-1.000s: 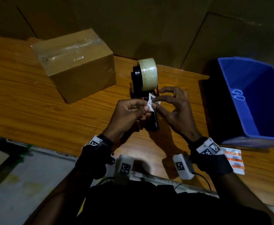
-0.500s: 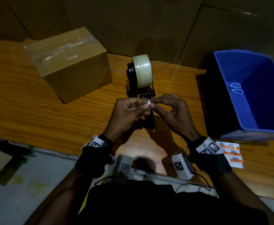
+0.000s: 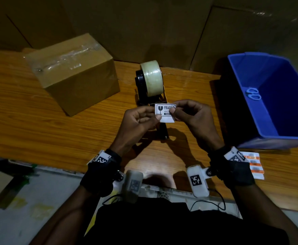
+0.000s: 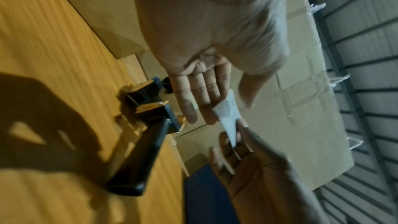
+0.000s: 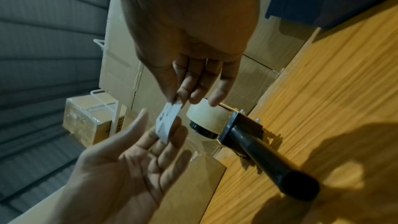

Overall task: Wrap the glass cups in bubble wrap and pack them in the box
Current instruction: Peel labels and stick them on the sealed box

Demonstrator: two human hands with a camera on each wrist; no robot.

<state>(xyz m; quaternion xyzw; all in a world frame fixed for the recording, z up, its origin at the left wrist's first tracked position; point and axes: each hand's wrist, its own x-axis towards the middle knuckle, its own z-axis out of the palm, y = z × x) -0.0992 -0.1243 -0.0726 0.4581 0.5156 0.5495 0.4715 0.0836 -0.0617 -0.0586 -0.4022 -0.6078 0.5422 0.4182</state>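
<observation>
Left hand [image 3: 139, 119] and right hand [image 3: 191, 116] pinching fragile sticker [image 3: 165, 112] at opposite edges, above tape dispenser [image 3: 150, 89]. Sealed cardboard box [image 3: 74, 73] far left on table [image 3: 38, 124]. Blue bin [image 3: 275, 96] at right.

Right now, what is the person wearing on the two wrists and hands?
Both hands are bare. Each wrist has a black strap with a white tag printed with a black square code. A white camera box bearing the same kind of code hangs under each wrist, and a thin black cable runs from the right one.
</observation>
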